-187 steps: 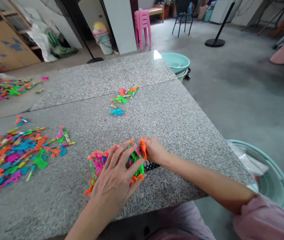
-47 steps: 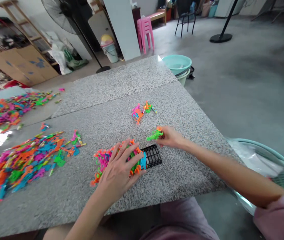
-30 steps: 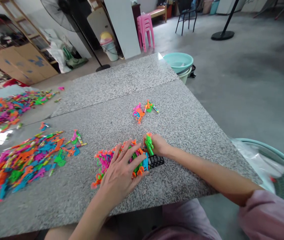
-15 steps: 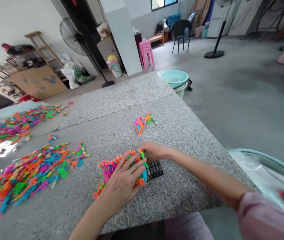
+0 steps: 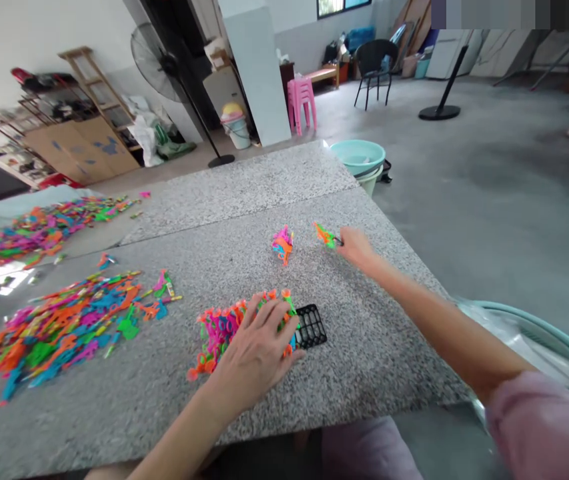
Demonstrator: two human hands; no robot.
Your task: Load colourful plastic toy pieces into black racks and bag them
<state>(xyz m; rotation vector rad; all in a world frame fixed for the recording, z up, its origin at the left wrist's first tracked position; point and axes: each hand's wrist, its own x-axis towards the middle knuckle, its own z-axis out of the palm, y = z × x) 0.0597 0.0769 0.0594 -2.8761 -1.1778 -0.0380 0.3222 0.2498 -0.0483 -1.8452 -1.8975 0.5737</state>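
My left hand lies over a dense row of small bright plastic toy pieces, its fingers spread across their tops and its thumb apart on the near side. These pieces, many with orange cup-shaped ends, stand in a black plastic grid rack; several cells at its right end show bare. Farther back, my right hand pinches a small orange and green toy bunch near the table surface. A dark bit shows at its fingertips, too small to name. Left of it lies a pink, orange and blue toy bunch.
A big loose heap of coloured toy pieces covers the left of the speckled stone table, with another heap behind. Turquoise basins stand beyond the right edge. A basket with clear plastic is at lower right.
My right hand has left the rack, moving away and to the right, and has taken hold of the orange and green bunch, shifting it right. My left hand stays on the row.
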